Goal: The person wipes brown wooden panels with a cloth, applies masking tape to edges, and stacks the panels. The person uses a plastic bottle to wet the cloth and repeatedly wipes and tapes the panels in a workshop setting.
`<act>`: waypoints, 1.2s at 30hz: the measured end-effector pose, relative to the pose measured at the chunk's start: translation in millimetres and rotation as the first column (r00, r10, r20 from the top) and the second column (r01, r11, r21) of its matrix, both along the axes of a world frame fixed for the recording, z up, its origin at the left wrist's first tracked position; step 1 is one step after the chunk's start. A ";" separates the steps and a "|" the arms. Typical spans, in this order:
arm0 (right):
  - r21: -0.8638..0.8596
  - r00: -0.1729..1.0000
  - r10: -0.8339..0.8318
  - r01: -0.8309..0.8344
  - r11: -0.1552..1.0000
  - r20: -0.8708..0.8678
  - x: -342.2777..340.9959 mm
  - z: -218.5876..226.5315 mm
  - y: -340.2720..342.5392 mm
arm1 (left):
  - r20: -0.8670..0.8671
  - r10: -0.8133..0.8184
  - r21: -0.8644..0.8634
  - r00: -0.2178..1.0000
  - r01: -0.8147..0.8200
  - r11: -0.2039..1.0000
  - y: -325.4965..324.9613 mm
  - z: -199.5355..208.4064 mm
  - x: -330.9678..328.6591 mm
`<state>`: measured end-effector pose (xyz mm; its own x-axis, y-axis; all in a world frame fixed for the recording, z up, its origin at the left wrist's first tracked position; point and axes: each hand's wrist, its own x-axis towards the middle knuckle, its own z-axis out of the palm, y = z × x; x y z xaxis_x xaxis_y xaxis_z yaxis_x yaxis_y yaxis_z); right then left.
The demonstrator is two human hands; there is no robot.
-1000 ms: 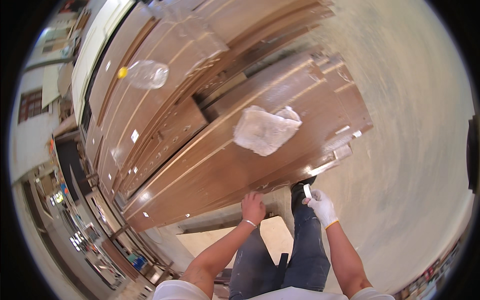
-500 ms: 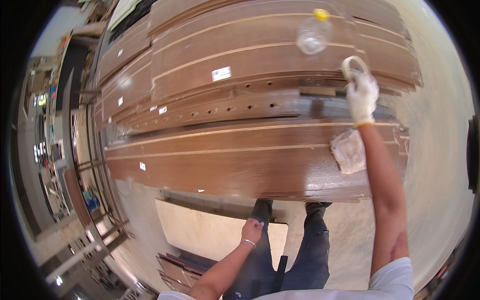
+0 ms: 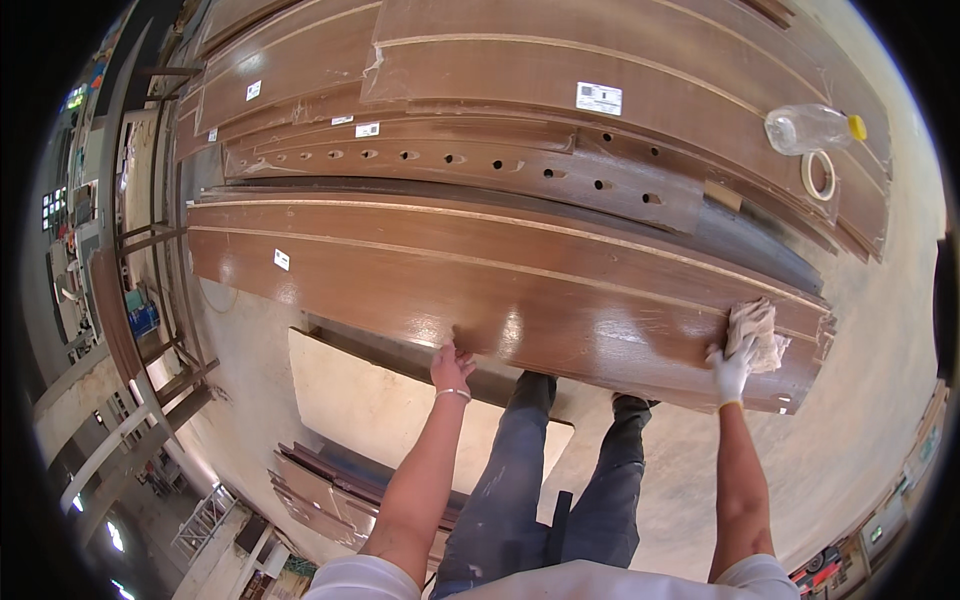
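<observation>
My right hand [image 3: 732, 374], in a white glove, is closed on a crumpled pale cloth [image 3: 757, 335]. The cloth rests on the right end of a long brown wooden panel [image 3: 440, 285] with pale lengthwise strips. At the panel's near edge is my bare left hand [image 3: 453, 370], a bracelet on its wrist. Its fingers are partly spread and touch the edge, holding nothing. Beyond, on the far panels, a roll of pale tape [image 3: 818, 175] lies beside a clear plastic bottle [image 3: 800, 130] with a yellow cap.
Between the near and far panels lies a brown board with a row of holes [image 3: 520, 168]. More brown panels [image 3: 480, 75] are stacked behind. A pale board [image 3: 370, 385] lies below the near edge, left of my legs. Metal frames [image 3: 150, 240] stand at left.
My right hand has let go of the tape roll, leaving it by the bottle, and come nearer to take the cloth. My left hand has moved up from my leg to the panel's near edge.
</observation>
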<state>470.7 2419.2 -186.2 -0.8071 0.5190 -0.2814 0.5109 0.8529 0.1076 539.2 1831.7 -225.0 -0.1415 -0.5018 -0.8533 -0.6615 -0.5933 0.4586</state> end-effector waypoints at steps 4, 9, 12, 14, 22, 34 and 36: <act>-0.037 0.980 -0.022 0.015 0.999 -0.196 22.9 -14.3 -3.0 | 0.069 -0.015 0.056 0.998 0.012 0.998 -16.2 -5.1 -18.8; -0.067 0.886 -0.284 0.279 0.958 -0.366 -45.0 -17.3 -38.7 | 0.096 -0.071 0.031 0.993 0.069 0.997 -25.5 -5.7 -18.8; -0.108 0.856 -0.220 0.192 0.975 -0.467 -89.6 -29.6 -103.2 | 0.081 -0.120 0.040 0.989 0.117 0.992 -29.3 -1.9 -20.5; -0.219 0.774 -0.035 -0.136 0.966 -0.632 -118.0 -34.0 -171.1 | 0.069 -0.165 0.058 0.984 0.161 0.985 -32.5 0.8 -22.4; -0.452 0.552 0.577 -0.831 0.323 -0.603 -167.9 -17.0 -495.9 | 0.073 -0.169 0.133 0.983 0.158 0.978 -36.9 11.2 -32.2; -0.263 0.858 0.446 -0.506 0.822 -0.255 -204.2 16.5 -292.6 | 0.033 -0.250 0.145 0.968 0.242 0.959 -39.6 12.6 -35.0; -0.248 0.762 0.595 -0.646 0.722 -0.255 -204.6 -1.7 -294.9 | 0.046 -0.238 0.128 0.970 0.230 0.965 -38.7 11.3 -33.7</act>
